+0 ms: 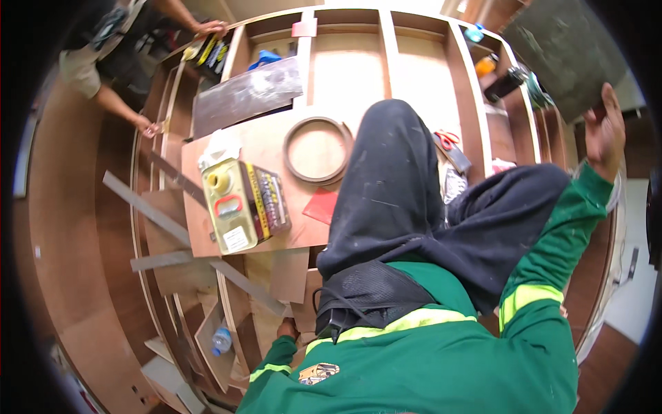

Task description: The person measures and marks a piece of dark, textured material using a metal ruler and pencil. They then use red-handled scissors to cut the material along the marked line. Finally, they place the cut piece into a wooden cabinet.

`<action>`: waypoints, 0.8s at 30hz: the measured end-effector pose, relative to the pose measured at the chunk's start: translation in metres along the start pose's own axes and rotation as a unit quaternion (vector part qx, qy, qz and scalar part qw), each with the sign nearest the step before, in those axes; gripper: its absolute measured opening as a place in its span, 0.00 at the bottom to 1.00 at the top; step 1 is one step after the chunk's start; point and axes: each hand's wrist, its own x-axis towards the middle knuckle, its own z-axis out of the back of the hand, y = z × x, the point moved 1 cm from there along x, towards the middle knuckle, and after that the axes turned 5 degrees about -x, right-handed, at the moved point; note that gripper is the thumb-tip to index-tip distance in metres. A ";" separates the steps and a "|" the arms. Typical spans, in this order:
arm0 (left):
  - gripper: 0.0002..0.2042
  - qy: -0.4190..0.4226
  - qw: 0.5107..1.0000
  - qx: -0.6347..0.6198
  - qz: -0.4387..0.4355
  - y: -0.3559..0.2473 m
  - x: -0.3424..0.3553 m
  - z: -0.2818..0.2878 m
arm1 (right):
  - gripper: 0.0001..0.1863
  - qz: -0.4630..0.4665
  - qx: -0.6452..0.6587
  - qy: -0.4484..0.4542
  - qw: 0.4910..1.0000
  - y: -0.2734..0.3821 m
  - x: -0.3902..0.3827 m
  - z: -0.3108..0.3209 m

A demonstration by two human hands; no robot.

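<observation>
1. Two hands are working well apart: my right hand (607, 131) is raised at the far right, fingers loose and clamping nothing, beside the lower corner of the grey sheet (565, 48); I cannot tell whether it is touching.
2. My left hand (286, 330) is resting low on the wooden frame (476, 103), by the end of a grey strip (252, 286); its grip is hidden.
3. I am judging this as the reach for the sheet; next is calling for a firm hold on its edge.
4. The sheet is leaning tilted at the upper right, its near edge running down-right towards my hand; the rim is cutting off its length.
5. A yellow tin (231, 207) is lying on the board.
</observation>
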 end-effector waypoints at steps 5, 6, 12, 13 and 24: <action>0.24 0.046 0.998 -0.045 0.007 0.010 0.003 0.014 | 0.10 -0.008 -0.001 0.016 1.000 -0.009 -0.002 0.006; 0.21 0.032 0.999 -0.038 -0.013 0.013 0.003 0.019 | 0.11 -0.004 -0.021 0.018 1.000 -0.008 -0.006 0.003; 0.17 -0.027 0.999 0.005 0.016 0.026 -0.029 0.065 | 0.16 0.000 -0.078 -0.041 0.996 -0.002 -0.011 -0.002; 0.16 -0.022 0.999 0.014 0.023 0.037 -0.039 0.082 | 0.16 0.003 -0.076 -0.023 0.997 -0.003 -0.010 0.001; 0.11 -0.665 0.742 -0.051 -0.064 -0.148 -0.239 0.405 | 0.17 -0.081 -0.208 -0.015 0.975 -0.023 -0.016 0.013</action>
